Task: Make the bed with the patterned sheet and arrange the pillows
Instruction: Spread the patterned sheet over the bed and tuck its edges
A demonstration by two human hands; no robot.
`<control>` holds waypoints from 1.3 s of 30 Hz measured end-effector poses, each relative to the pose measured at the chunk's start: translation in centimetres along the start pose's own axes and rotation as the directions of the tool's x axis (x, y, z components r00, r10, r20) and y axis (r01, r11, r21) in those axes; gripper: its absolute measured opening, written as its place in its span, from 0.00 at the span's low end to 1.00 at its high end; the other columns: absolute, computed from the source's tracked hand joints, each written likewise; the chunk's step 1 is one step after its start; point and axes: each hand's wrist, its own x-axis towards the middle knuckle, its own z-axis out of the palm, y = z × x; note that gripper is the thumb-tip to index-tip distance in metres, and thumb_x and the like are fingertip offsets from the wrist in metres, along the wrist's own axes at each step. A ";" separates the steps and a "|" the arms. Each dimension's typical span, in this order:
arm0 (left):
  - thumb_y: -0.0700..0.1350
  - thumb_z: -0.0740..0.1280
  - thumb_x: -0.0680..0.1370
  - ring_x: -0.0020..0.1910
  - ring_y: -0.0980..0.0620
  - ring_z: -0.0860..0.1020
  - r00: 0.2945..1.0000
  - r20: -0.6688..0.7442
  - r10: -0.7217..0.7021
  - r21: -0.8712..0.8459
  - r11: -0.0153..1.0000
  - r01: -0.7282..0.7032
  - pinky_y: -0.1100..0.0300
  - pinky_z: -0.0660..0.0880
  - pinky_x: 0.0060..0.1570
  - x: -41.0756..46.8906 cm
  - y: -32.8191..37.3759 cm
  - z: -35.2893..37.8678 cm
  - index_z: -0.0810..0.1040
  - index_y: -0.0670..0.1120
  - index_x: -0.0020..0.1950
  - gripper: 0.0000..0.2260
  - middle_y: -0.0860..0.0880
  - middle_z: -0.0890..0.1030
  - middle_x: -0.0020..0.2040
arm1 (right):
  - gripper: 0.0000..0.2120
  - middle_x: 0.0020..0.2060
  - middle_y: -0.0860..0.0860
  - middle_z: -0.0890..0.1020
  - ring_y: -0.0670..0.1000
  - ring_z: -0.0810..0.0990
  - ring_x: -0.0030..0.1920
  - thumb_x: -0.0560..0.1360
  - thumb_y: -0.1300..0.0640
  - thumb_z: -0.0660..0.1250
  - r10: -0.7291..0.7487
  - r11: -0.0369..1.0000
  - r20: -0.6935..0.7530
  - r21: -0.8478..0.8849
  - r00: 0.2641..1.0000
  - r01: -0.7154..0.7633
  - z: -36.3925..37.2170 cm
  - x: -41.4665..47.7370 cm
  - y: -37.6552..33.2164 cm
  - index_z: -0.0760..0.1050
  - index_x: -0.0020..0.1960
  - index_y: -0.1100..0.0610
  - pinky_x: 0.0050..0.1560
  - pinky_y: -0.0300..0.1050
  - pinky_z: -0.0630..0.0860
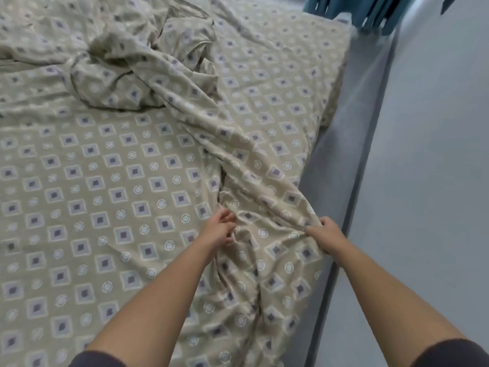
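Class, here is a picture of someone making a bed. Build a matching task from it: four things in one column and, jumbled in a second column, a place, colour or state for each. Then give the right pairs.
Things
1. right hand
2. patterned sheet
3. floor
4. curtain

Descriptions
A. teal, in the top right corner
B. pale grey, to the right of the bed
C. pinches a fold of cloth near the right edge
D. loose, partly bunched in a heap on the far part

Pairs: 1-C, 2-D, 3-B, 4-A
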 end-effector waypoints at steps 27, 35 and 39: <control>0.43 0.62 0.80 0.40 0.48 0.78 0.945 -0.322 -0.061 0.003 0.998 0.065 0.56 0.73 0.39 15.0 13.0 -0.6 0.77 0.44 0.43 0.08 0.45 0.81 0.42 | 0.12 0.44 0.56 0.84 0.59 0.82 0.49 0.65 0.55 0.70 -0.084 0.994 0.185 0.084 0.979 0.069 -0.6 17.0 -21.3 0.80 0.47 0.58 0.51 0.52 0.78; 0.40 0.63 0.77 0.40 0.48 0.76 0.968 -0.246 -0.049 0.139 0.987 0.086 0.54 0.72 0.45 15.1 12.2 1.2 0.77 0.49 0.42 0.07 0.46 0.80 0.42 | 0.10 0.47 0.60 0.80 0.59 0.79 0.46 0.75 0.59 0.66 0.113 0.992 -0.058 0.069 0.992 -0.109 -9.6 17.8 -14.3 0.76 0.54 0.62 0.44 0.50 0.75; 0.36 0.64 0.76 0.38 0.49 0.76 0.971 -0.240 -0.016 0.184 0.981 0.062 0.54 0.75 0.45 15.5 12.2 1.0 0.77 0.49 0.42 0.08 0.46 0.81 0.42 | 0.10 0.46 0.57 0.84 0.56 0.83 0.47 0.73 0.67 0.69 0.021 0.992 0.258 0.113 0.966 -0.052 -8.5 17.2 -17.2 0.78 0.50 0.55 0.48 0.49 0.80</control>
